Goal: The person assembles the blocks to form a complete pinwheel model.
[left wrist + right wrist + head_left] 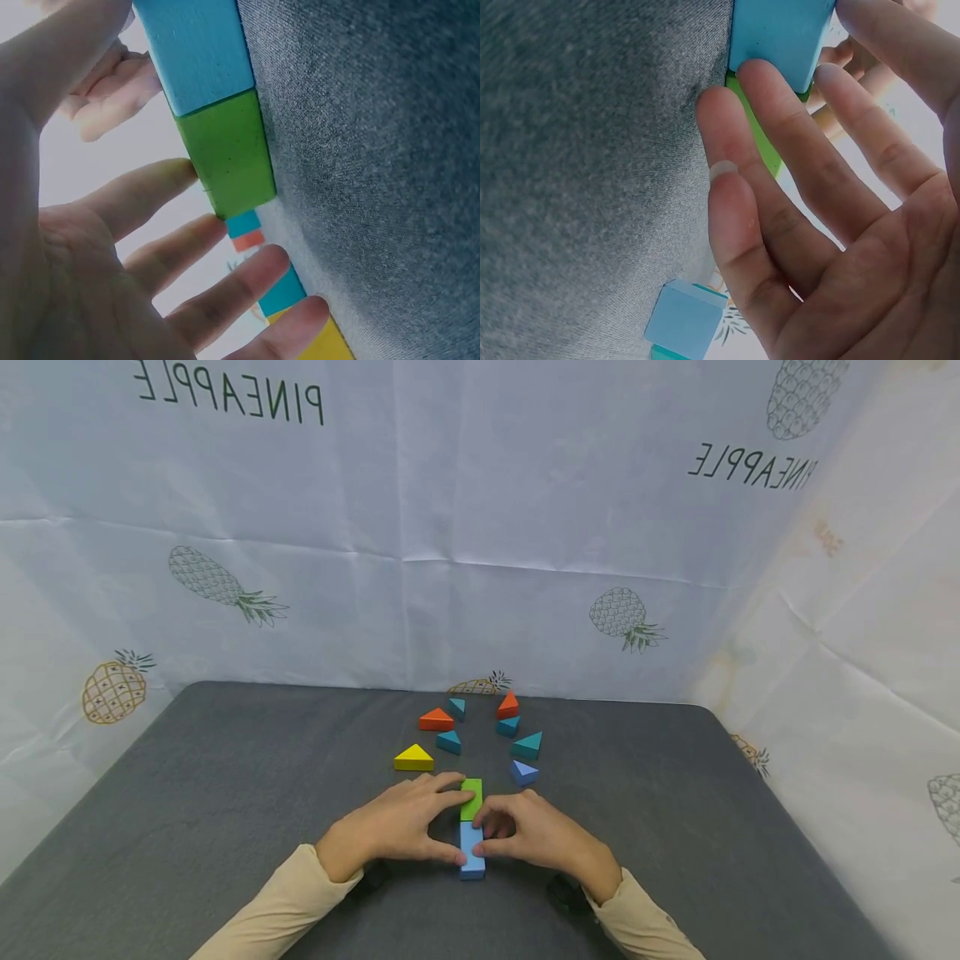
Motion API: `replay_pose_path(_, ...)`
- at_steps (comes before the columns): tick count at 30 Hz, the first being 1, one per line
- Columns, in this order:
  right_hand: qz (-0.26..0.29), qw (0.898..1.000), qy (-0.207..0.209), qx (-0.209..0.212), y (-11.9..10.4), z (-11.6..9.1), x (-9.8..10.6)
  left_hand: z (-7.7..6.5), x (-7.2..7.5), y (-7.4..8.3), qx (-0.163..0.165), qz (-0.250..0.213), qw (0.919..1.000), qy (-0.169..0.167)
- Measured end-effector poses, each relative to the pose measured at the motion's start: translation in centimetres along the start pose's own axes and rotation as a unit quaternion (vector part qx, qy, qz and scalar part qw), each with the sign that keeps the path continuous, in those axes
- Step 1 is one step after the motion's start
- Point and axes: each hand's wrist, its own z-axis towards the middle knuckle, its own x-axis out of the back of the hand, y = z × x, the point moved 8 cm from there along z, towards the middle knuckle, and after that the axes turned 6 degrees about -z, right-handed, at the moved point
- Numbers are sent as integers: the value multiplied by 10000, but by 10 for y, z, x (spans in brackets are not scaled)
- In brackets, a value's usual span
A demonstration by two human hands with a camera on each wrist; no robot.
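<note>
In the head view a light blue rectangular block [472, 842] lies end to end with a green block [470, 789]. My right hand [536, 831] pinches the blue block between thumb and bent fingers at its right side. My left hand [401, 818] spans the left side, with its thumb at the blue block and its fingers reaching along the green one. From the left wrist, the fingers [217, 292] look spread and fairly straight, some touching the green block [229, 154]. The right wrist view has fingertips against the end of the blue block [780, 41].
Triangular blocks form two rows beyond the hands. Yellow [414, 758], teal [449, 742] and orange [437, 720] ones stand left; blue [524, 772], teal [527, 746] and orange [508, 705] ones stand right. A pineapple-print cloth [450, 510] hangs behind the dark table [262, 777].
</note>
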Motion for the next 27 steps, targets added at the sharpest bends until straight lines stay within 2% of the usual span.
replay_pose_path(6, 6, 10000, -50, 22, 0, 0, -1, 1, 1, 1, -180, 34, 9998, 92)
replay_pose_path(16, -25, 10000, -52, -17, 1, 0, -1, 4, 4, 1, -308, 315, 9979, 469)
replay_pose_path(27, -44, 10000, -10, -23, 0, 1, 0, 4, 4, 2, -338, 411, 9972, 535)
